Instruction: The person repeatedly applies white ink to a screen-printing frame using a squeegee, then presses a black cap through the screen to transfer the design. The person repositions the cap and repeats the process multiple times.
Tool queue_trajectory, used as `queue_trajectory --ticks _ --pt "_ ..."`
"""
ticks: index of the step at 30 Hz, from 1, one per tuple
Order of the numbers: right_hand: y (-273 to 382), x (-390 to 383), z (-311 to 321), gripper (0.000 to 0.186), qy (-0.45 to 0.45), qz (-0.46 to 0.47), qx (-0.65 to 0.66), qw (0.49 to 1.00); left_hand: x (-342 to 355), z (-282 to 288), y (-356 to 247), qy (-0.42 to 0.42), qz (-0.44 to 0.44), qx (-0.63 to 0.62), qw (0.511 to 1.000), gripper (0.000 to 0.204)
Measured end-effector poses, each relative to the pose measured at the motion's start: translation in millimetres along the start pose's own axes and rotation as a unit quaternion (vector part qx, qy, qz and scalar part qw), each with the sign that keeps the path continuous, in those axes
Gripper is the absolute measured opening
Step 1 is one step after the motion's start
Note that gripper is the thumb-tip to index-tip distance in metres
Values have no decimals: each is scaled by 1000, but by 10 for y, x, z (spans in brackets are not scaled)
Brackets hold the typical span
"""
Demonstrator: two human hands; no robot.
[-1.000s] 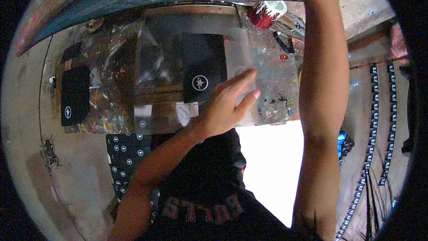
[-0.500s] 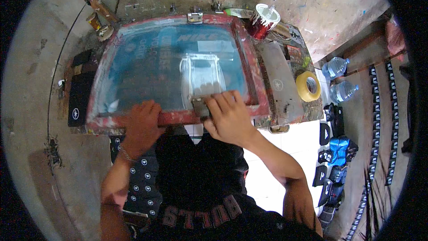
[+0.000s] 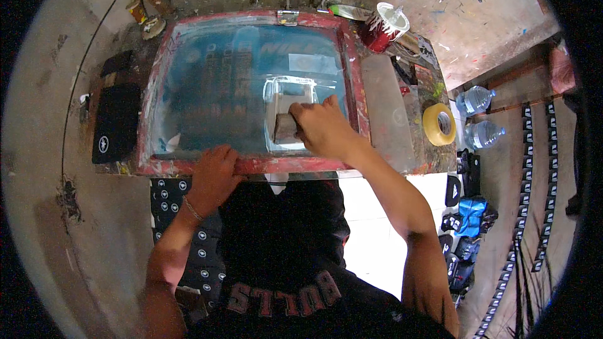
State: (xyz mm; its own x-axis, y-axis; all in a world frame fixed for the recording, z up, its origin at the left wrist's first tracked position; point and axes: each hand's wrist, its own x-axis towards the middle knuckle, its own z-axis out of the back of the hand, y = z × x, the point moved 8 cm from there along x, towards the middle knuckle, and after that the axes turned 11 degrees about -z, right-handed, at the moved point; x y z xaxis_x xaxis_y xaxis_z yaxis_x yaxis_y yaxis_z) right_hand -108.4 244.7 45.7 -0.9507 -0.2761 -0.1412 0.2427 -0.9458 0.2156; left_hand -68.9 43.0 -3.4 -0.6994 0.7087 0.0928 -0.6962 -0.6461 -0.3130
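Observation:
A screen-printing frame [image 3: 251, 166] with red wooden edges and blue mesh lies on the worktable. My left hand [image 3: 217, 172] is closed over its near edge, left of the middle. In my right hand [image 3: 323, 127] is a squeegee [image 3: 286, 129], its blade against the mesh at the lower part of a pale rectangular area [image 3: 295, 97]. The fingers wrap the squeegee's right end. Darker lettering and shapes show through the mesh. What lies under the frame is mostly hidden. A metal hinge [image 3: 287, 17] sits at the frame's far edge.
Right of the frame stand a red paint can [image 3: 380, 36] with white drips and a roll of yellowish tape [image 3: 439, 124]. Black printed fabric [image 3: 116, 119] lies at left. Water bottles [image 3: 475, 101] and rows of small black printed pieces [image 3: 526, 169] are at far right.
The frame's near edge has come down onto the table. My right hand has moved the squeegee from the near edge forward onto the mesh. My left hand stays on the frame.

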Motion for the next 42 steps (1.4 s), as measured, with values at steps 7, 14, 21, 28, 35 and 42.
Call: queue_trajectory --ticks 7,14,21,28,35,42 --pt "41 -38 -156 24 -154 -11 -91 984 33 -10 21 1 -7 7 1000 33" --pt "-358 603 1 16 -162 -37 -93 982 10 -81 39 12 -1 -3 1000 32" --pt "-497 948 62 27 -131 -78 -96 984 13 -121 51 13 -15 -14 1000 36" --pt "-176 269 -164 28 -237 -19 -81 968 26 -154 57 24 -7 7 1000 41" --pt "151 -395 -302 24 -195 -36 -64 978 2 -122 36 33 -13 -10 999 43" --pt "265 -513 -125 30 -235 -7 -85 968 101 217 -66 17 1 -49 999 42"
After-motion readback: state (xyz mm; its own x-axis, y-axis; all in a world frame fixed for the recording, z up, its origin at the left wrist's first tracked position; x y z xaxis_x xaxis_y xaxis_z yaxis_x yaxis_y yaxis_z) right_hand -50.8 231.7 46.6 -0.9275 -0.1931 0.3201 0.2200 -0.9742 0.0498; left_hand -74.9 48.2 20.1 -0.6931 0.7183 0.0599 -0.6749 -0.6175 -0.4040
